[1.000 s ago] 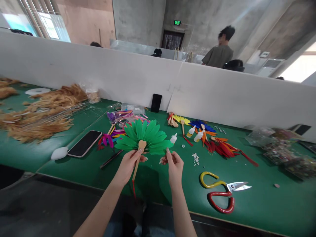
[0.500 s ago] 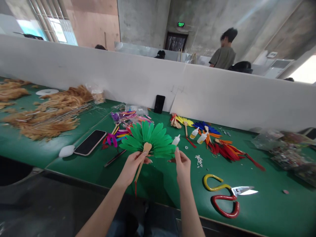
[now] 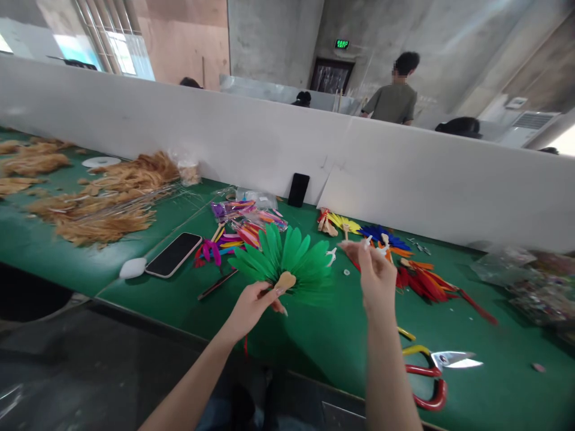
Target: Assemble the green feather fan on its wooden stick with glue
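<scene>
My left hand (image 3: 258,305) grips a green feather fan (image 3: 287,254) by its pale wooden base, thumb on the front, with the feathers spread upward. A red tassel (image 3: 245,345) hangs below. My right hand (image 3: 377,275), slightly blurred, is apart from the fan, over the table to its right. Its fingers look loosely extended, holding nothing I can see. White nozzles of small glue bottles (image 3: 368,242) show just behind its fingers, their bodies hidden. Another white bottle (image 3: 331,256) is partly covered by the fan's right-hand feathers.
Scissors (image 3: 442,359) with yellow and red handles lie partly behind my right forearm. Red and orange feathers (image 3: 424,281) and a blue feather fan (image 3: 381,235) lie beyond. To the left are a phone (image 3: 174,255), a white case (image 3: 132,268) and brown fibres (image 3: 103,209). A white partition (image 3: 269,137) stands behind.
My right hand has left the fan's right edge and moved right to the glue bottles. The fan stays in my left hand, tilted slightly clockwise. The camera view has turned a little left.
</scene>
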Tool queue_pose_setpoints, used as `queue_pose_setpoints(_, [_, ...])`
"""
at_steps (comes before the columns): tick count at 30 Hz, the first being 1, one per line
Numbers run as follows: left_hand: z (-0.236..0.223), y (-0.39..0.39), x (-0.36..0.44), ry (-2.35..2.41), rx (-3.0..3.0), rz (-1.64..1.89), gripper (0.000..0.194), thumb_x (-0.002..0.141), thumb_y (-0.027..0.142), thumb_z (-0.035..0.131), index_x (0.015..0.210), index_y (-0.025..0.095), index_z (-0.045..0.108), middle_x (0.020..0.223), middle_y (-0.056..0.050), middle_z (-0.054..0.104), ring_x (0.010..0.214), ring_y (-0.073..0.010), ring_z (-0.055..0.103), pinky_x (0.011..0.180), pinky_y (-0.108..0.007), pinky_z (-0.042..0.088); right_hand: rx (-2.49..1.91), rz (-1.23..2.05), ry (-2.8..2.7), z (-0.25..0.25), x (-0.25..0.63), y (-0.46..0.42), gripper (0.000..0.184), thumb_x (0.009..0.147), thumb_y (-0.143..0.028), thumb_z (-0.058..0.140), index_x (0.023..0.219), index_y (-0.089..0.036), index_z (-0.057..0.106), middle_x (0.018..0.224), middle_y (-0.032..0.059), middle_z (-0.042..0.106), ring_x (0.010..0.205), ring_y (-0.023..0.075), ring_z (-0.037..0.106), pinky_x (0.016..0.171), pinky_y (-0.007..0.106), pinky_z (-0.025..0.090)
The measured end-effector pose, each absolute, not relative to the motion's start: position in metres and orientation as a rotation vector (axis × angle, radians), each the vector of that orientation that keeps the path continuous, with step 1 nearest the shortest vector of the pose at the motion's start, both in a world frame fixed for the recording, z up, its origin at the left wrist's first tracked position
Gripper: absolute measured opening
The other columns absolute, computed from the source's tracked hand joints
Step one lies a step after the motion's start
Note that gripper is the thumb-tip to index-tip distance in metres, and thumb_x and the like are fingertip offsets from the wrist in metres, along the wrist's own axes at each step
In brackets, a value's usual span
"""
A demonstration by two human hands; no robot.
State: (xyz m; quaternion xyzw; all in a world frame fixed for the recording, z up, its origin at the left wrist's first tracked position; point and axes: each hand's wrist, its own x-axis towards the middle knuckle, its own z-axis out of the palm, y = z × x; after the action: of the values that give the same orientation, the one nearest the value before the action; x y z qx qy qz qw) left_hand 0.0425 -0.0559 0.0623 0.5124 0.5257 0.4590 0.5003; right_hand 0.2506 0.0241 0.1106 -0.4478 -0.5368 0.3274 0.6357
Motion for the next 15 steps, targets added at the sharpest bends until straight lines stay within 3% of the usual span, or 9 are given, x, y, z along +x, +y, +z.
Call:
queue_pose_setpoints(6, [0.068,-0.06,0.038,1.249,1.475,1.006,0.033,0.081,0.041,0.055,0.057,0.02,0.064,0.059,-0.002,0.068,0.063,-0.0184,0.061,0.067,-0.025,0.042,-0.936,1.156,-1.917,0.185,0.216,0.066,0.03,0.075,-0.043,0.062,0.087,-0.018,0.072,0.079,0.0052,0.073,0.084,0.0203,0.066,0.08,0.035,0.048])
queue_pose_setpoints(10, [0.065,-0.059,0.037,1.255,1.517,0.988,0.033,0.082,0.041,0.054,0.058,0.02,0.064,0.06,-0.002,0.069,0.061,-0.018,0.06,0.066,-0.024,0.041,-0.89,1.345,-2.095,0.186,0.188,0.079,0.02,0.07,-0.036,0.067,0.072,-0.017,0.073,0.067,0.0027,0.071,0.064,0.0149,0.065,0.065,0.026,0.049])
queue_pose_setpoints(15, [0.062,-0.058,0.033,1.272,1.49,1.011,0.033,0.08,0.042,0.055,0.059,0.019,0.066,0.061,-0.003,0.069,0.063,-0.0184,0.061,0.064,-0.024,0.041,-0.841,1.293,-2.107,0.177,0.178,0.078,0.012,0.068,-0.027,0.068,0.065,-0.017,0.071,0.05,-0.0016,0.065,0.049,0.0123,0.061,0.053,0.024,0.047])
